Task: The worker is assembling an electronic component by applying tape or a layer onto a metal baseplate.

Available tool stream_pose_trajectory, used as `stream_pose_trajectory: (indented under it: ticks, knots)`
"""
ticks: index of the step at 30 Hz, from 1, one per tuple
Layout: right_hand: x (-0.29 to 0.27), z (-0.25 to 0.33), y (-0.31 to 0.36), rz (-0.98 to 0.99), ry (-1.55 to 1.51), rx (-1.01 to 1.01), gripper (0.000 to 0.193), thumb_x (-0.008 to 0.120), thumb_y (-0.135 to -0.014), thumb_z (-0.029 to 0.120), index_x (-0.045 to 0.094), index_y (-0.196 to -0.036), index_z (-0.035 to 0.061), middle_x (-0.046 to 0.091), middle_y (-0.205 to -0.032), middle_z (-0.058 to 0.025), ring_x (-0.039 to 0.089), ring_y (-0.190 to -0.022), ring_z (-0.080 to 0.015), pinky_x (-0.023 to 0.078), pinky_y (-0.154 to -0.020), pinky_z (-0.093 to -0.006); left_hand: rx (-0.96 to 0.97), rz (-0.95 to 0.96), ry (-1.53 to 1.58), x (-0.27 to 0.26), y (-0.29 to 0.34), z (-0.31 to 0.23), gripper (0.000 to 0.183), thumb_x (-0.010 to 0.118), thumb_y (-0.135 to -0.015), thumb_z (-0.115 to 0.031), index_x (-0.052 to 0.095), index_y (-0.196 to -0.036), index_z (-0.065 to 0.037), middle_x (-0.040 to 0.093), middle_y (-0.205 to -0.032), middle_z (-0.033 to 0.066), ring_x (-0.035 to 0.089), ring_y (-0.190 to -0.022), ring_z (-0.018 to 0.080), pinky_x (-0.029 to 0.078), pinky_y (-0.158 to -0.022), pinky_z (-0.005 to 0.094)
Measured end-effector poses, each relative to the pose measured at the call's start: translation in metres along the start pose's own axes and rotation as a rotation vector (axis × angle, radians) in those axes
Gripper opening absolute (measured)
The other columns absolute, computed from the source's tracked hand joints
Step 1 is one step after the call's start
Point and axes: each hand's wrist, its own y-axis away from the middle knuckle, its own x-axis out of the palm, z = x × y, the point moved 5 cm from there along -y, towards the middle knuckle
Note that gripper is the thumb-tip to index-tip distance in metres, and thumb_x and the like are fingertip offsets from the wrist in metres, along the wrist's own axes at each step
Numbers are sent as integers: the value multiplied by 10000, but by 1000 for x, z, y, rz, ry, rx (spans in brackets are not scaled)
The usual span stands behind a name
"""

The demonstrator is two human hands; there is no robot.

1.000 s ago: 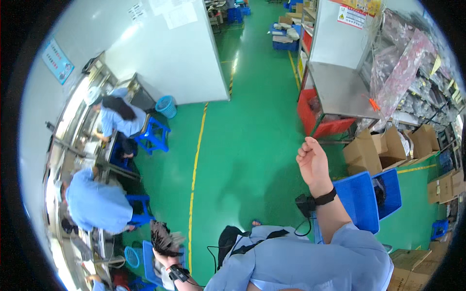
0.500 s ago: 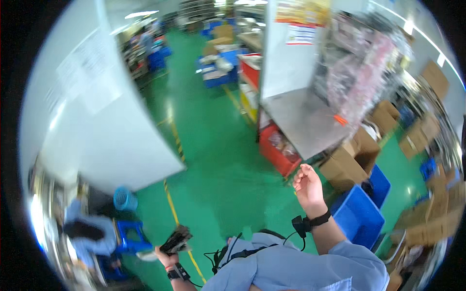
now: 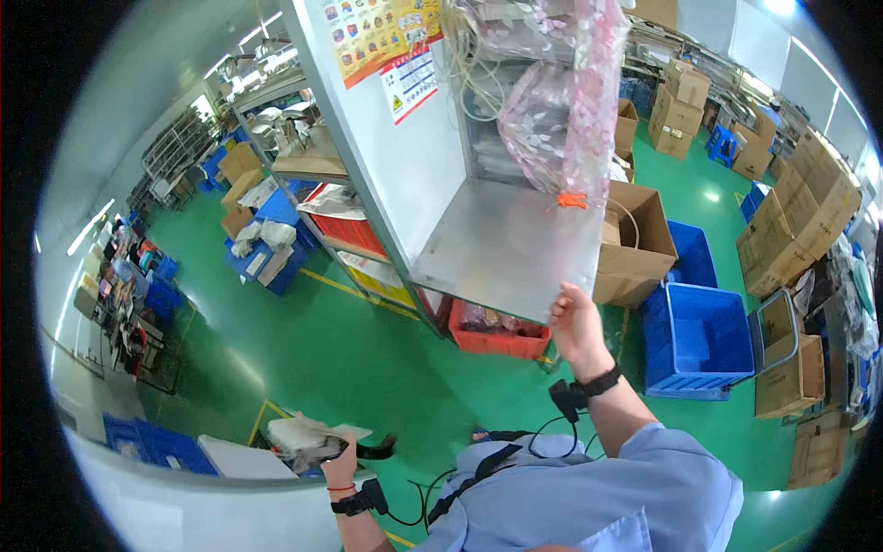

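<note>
My left hand (image 3: 338, 460) is closed around a bundle: a crumpled whitish-grey piece (image 3: 299, 440) sticks out to one side and a curved black piece (image 3: 377, 451) to the other. Its exact kind is unclear. My right hand (image 3: 578, 324) is raised at the near right corner of a bare metal shelf (image 3: 501, 244), its fingers curled in and nothing visible in them. Whether the fingertips touch the shelf edge I cannot tell. Above that shelf hangs a clear plastic cover with pink flowers (image 3: 589, 101), its lower end gathered by an orange tie (image 3: 571, 201).
A red crate (image 3: 497, 342) stands under the shelf. To its right are an open cardboard box (image 3: 635, 267) and blue bins (image 3: 697, 345), then a stack of cartons (image 3: 800, 212). A white partition (image 3: 230, 511) rises at the lower left. Green floor (image 3: 368, 368) runs between.
My view has swung to the left, bringing the metal shelf in front of me. My right hand is now at the shelf corner. The left hand still holds the bundle, with its whitish part now showing.
</note>
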Motion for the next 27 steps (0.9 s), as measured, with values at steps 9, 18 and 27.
stream_pose_trajectory:
  ticks: [9,18,27]
  knots:
    - [285,-233,-88,437,160,29,33,535,-923,92,554,-943,73,517,-709,9,491,-644,-110,386,-611,-237,-436,-434,937,-88,-190,242,726,583,-793,17,272,-1448,6,418,-1391,139,493,-1096,237,406,-974,364]
    - [447,-471,-168,194,123,66,118,564,-932,152,524,-827,114,484,-675,29,464,-611,-84,369,-544,-225,-627,-332,1008,-189,-426,461,541,642,-846,-258,492,-1255,61,568,-1184,120,560,-1025,233,444,-891,352]
    - [675,-713,-225,483,162,76,151,549,-945,173,498,-822,101,466,-704,26,430,-630,-95,369,-589,-236,-482,-551,389,-348,-604,678,575,627,-792,-70,426,-1325,11,532,-1251,127,497,-1144,257,391,-980,358]
